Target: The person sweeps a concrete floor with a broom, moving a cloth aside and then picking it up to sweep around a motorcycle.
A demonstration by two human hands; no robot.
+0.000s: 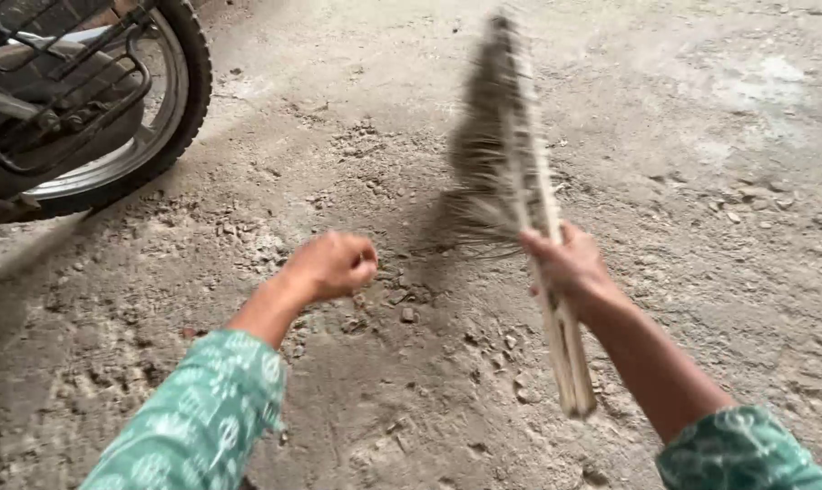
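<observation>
Here we are gripping the broom (506,154) mid-frame in our right hand (570,263), bristles blurring over the dirt (366,145); our left hand (334,265) is hanging fisted, empty, likely for balance, below the wheel (148,100) at upper left.

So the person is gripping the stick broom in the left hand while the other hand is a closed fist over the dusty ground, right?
Not quite. The head view shows the stick broom gripped in the right hand; the left hand is the closed fist over the dusty ground.
</observation>
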